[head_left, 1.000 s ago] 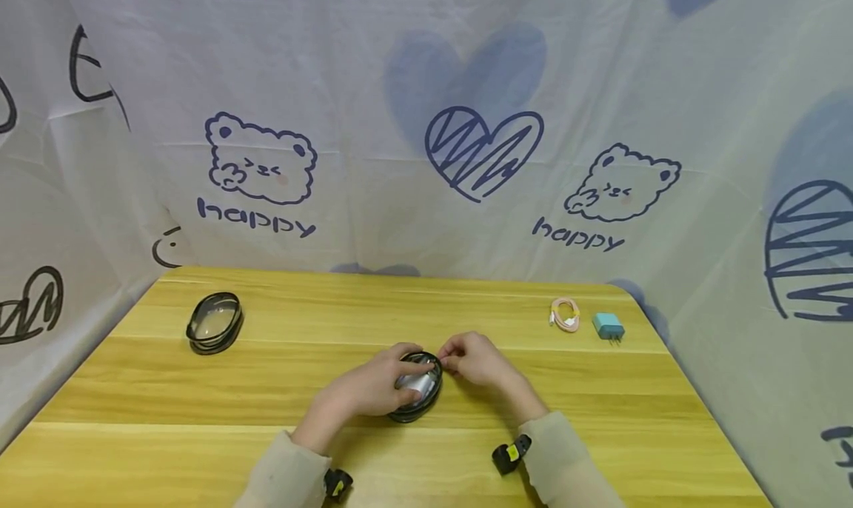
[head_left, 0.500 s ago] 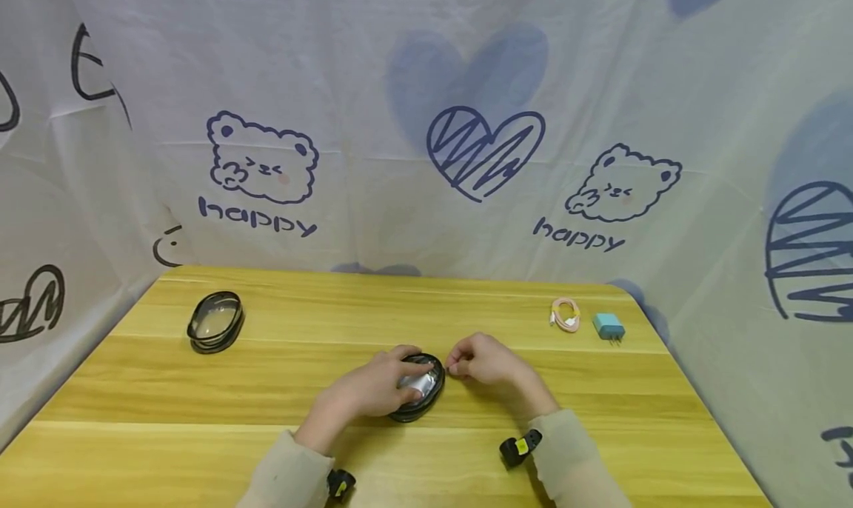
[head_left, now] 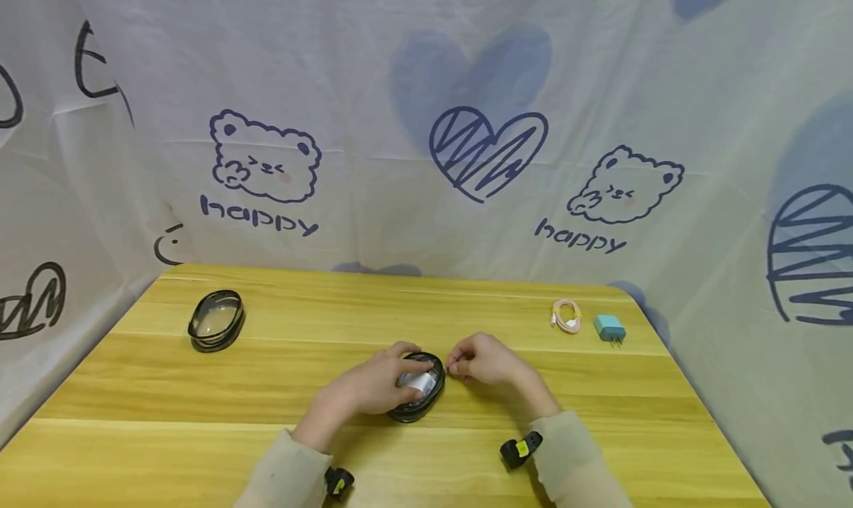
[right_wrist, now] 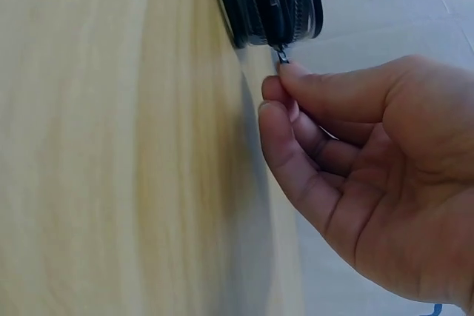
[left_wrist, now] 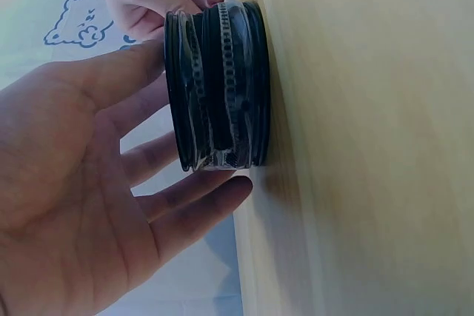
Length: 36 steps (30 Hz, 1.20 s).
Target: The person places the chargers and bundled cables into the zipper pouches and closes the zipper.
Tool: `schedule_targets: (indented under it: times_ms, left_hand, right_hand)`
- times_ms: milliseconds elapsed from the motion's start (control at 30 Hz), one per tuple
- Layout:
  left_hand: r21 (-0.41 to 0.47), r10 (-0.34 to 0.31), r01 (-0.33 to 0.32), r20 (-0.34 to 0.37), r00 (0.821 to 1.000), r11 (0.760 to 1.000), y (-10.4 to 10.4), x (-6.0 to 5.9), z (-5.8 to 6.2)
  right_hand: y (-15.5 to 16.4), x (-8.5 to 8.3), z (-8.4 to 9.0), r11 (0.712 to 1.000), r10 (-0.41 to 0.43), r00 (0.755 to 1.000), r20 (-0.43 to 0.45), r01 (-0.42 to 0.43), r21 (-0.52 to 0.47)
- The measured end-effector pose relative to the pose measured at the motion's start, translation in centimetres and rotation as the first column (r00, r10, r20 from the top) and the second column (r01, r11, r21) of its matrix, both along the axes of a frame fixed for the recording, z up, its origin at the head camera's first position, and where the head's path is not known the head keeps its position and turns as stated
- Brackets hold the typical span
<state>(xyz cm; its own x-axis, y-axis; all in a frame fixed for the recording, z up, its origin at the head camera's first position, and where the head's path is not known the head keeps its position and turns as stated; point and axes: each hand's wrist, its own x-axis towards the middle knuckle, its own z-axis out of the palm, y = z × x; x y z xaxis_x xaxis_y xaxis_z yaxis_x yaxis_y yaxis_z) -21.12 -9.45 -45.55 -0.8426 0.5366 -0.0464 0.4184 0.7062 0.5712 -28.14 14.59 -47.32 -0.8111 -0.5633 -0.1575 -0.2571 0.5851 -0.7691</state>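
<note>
A small round clear zip pouch [head_left: 426, 404] with black edging stands near the middle of the table, something silvery showing through its top. My left hand [head_left: 373, 384] grips it from the left, fingers and thumb spread over its top and side. In the left wrist view the pouch [left_wrist: 218, 86] shows its zip running round the side wall. At the pouch's right end, my right hand [head_left: 483, 360] pinches the zip pull [right_wrist: 282, 55] between thumb and forefinger. The other fingers of that right hand [right_wrist: 370, 160] are curled in below.
Another round clear pouch [head_left: 216, 341] with black edging lies at the far left of the wooden table [head_left: 300, 456]. A coiled pink cable [head_left: 566, 329] and a blue plug charger [head_left: 609, 327] lie at the back right. A printed cloth [head_left: 373, 212] hangs behind.
My right hand has shifted slightly right and toward me, its fingertips still at the pouch's right end. The left hand and the pouch have hardly moved.
</note>
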Motion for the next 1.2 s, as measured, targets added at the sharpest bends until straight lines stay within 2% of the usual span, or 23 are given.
schedule_targets:
  times_ms: [267,400,500,667,1200]
  left_hand:
    - [0.029,0.047,-0.047,0.001,0.999,0.998,0.0,0.0,0.1]
    - [0.023,0.038,-0.037,-0.036,0.999,0.999,0.2,0.0,0.2]
    - [0.01,-0.008,0.009,-0.072,0.997,1.0,0.3,0.0,0.2]
    - [0.001,-0.068,0.069,-0.074,0.995,0.998,0.5,0.0,0.0]
    - [-0.023,-0.028,0.026,-0.072,0.997,0.999,1.1,0.1,-0.4]
  right_hand:
    - [-1.2,0.4,-0.5,0.992,-0.129,0.988,-0.085,0.128,-0.012]
    - [-1.8,0.6,-0.6,0.985,-0.172,0.982,-0.085,0.169,-0.04]
    - [-1.9,0.6,-0.7,0.985,-0.168,0.982,-0.082,0.165,-0.044]
    - [-1.8,0.5,-0.8,0.987,-0.156,0.985,-0.067,0.153,-0.049]
    - [-1.0,0.3,-0.6,0.992,-0.129,0.991,-0.036,0.128,-0.012]
